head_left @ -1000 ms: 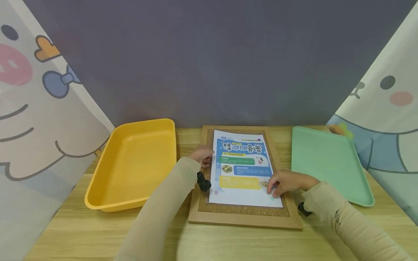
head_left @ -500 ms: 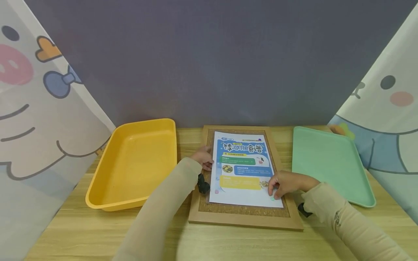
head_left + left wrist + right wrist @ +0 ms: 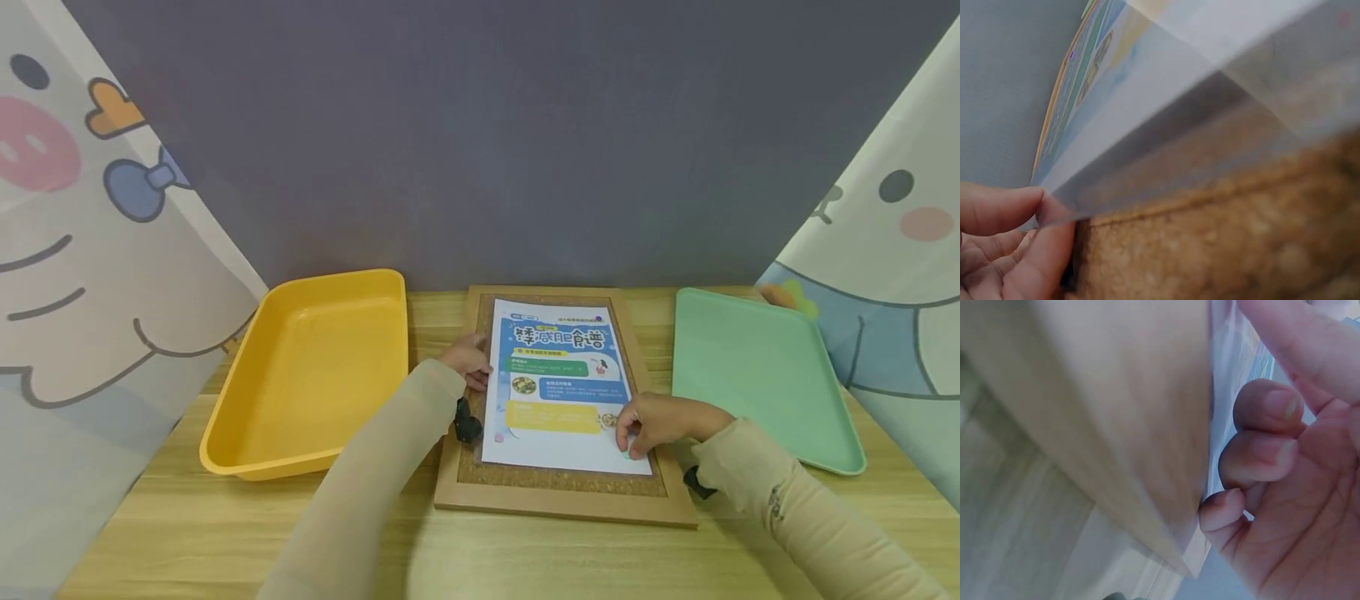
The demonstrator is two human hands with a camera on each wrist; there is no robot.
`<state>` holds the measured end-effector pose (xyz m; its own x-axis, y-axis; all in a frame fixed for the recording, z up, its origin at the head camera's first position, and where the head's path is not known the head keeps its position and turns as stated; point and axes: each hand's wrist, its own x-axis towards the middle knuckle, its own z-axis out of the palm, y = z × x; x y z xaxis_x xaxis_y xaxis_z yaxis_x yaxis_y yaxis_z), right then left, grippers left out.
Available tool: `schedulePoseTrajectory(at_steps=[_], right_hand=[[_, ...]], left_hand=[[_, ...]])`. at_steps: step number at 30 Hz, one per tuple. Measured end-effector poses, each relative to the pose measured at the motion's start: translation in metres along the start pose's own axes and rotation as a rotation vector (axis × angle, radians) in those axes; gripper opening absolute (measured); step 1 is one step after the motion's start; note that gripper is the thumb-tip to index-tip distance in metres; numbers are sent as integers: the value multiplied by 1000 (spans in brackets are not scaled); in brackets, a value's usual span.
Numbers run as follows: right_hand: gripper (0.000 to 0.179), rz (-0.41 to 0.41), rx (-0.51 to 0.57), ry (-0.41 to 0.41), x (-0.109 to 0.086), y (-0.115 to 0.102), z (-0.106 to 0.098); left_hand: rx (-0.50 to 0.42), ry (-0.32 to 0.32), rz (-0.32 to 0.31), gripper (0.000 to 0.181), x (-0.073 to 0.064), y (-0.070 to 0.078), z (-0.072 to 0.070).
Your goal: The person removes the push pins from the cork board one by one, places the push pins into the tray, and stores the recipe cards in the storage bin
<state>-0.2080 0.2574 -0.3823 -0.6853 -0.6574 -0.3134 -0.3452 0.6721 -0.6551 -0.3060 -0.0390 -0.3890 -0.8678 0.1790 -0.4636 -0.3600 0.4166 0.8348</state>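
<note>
A printed poster with a clear plastic margin lies on a wood-framed cork board. My left hand is at the poster's left edge. In the left wrist view, its thumb and finger pinch the clear plastic edge, which is raised off the cork. Over the poster's lower right corner, my right hand pinches a small green pushpin between thumb and finger. In the right wrist view those fingertips are out of frame; the other fingers curl beside the frame. A purple pushpin sits at the upper right corner.
A deep yellow tray stands left of the board. To the right lies a shallow green tray. All rest on a wooden table, with a grey panel behind and cartoon-printed cloths on both sides.
The right fingertips have closed in on the green pushpin, which now shows less between them. My left hand has shifted slightly at the poster's edge. The whole view moved a little.
</note>
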Motion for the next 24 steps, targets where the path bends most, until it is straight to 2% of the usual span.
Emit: schedulePoseTrajectory(at_steps=[12,24], right_hand=[[15,-31,-32,-41,-1,-2,1],[17,42,-84,-35,1,-10,2]], left_hand=[[18,-48,-19,81,-3,2,0],[35,-44,-11,79,-2,0,-2]])
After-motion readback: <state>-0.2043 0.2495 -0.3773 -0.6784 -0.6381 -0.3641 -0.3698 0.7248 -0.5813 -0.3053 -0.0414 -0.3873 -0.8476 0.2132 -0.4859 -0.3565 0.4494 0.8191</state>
